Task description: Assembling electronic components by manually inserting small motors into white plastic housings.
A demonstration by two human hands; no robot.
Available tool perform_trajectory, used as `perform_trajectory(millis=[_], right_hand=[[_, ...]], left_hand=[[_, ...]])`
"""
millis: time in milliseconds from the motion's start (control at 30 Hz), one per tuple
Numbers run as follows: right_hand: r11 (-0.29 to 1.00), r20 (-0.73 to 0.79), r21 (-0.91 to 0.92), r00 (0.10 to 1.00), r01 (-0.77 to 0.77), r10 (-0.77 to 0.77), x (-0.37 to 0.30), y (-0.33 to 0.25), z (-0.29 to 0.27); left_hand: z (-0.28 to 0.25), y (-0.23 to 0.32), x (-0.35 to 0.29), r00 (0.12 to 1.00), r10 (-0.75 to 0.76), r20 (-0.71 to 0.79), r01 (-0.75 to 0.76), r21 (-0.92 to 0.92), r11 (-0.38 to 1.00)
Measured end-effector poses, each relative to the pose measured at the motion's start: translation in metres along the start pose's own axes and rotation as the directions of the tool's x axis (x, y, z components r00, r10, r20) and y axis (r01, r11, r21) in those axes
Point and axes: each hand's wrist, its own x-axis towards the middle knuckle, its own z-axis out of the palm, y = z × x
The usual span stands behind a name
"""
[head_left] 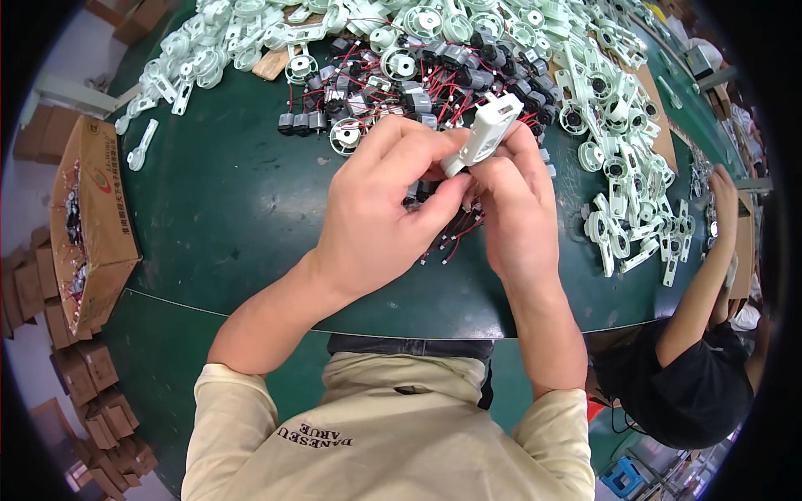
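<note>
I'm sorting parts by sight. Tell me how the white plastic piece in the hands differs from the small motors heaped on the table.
The white plastic piece is pale and boxy; the small motors are dark grey and compact. The piece shows no wires; the motors trail red and black leads. The piece is held up by the left hand and right hand; the motors lie loose on the green table.

Green table (217,209) bears white housings (618,192), wired motors (434,83).

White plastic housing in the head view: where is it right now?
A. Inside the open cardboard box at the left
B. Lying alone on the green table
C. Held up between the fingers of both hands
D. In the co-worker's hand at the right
C: the white plastic housing is pinched between the left hand and right hand, above the green table.
</note>
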Motion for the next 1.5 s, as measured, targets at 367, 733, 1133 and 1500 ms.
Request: perform_trajectory(millis=[367,733,1133,1500], right_hand=[[0.996,0.145,-0.059,0.988,0.07,-0.061,-0.002,-0.012,-0.007],[0.968,0.09,-0.225,0.991,0.115,-0.097,0.006,-0.016,-0.021],[0.694,-0.293,-0.685,0.787,0.223,-0.542,0.027,-0.044,-0.099],[0.519,-0.106,-0.846,0.917,0.12,-0.384,0.018,-0.051,-0.066]], left_hand=[[-0.004,0.005,0.005,0.957,-0.267,0.111,0.286,-0.482,0.828],[-0.025,0.005,0.013,0.923,-0.253,0.29,0.325,-0.238,0.915],[-0.263,-0.124,0.012,0.398,0.004,-0.917,0.878,0.382,0.288],[-0.33,-0.183,0.013,0.673,-0.423,-0.606,0.705,0.699,0.12]])
